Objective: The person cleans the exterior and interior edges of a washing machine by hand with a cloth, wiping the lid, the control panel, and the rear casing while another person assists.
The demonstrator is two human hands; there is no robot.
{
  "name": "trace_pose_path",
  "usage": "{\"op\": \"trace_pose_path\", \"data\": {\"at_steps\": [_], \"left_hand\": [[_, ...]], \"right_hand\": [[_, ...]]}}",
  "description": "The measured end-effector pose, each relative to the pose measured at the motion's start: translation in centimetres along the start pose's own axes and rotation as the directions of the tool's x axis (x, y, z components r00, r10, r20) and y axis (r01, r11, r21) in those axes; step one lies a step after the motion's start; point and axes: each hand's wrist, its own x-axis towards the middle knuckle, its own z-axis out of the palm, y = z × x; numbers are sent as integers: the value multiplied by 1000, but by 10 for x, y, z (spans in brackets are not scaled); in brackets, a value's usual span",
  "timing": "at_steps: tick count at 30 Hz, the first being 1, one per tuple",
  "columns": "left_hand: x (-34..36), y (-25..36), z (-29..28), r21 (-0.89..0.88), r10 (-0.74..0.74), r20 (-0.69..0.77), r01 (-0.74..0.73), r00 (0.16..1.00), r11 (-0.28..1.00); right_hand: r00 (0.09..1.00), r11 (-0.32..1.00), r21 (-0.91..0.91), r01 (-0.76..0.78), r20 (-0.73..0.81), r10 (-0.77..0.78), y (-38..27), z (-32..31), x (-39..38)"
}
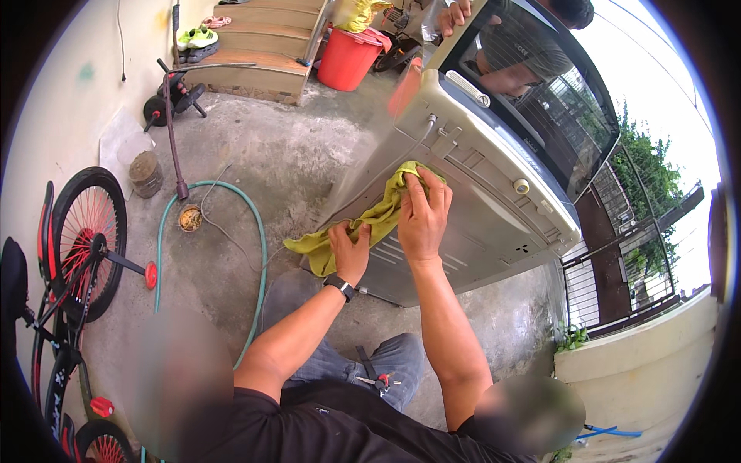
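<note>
A large grey washing machine (494,193) is tipped back, its rear panel facing me. A yellow-green cloth (370,220) lies spread across that panel. My right hand (423,216) presses flat on the upper end of the cloth. My left hand (350,248) grips the lower part of the same cloth; a black watch sits on that wrist. Another person's hand (454,14) holds the machine's far top edge, and that person is partly hidden behind its dark lid.
A green hose (258,231) curves over the concrete floor to my left, near a floor drain (190,218). A red-spoked bicycle (77,255) stands at far left. A red bucket (347,58) and wooden steps (255,46) are behind. A metal fence (610,285) runs on the right.
</note>
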Motion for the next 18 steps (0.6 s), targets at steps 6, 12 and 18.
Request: {"op": "trace_pose_path", "data": {"at_steps": [6,12,18], "left_hand": [[22,103,21,-90,592,-161,-609,789,788],[86,154,21,285,852,38,-823,522,492],[80,86,24,325,840,50,-804,541,498]], "right_hand": [[939,968,222,-115,342,33,-9,-14,7],[884,985,71,-159,454,110,-14,-93,85],[998,960,-281,6,60,11,72,-140,132]]}}
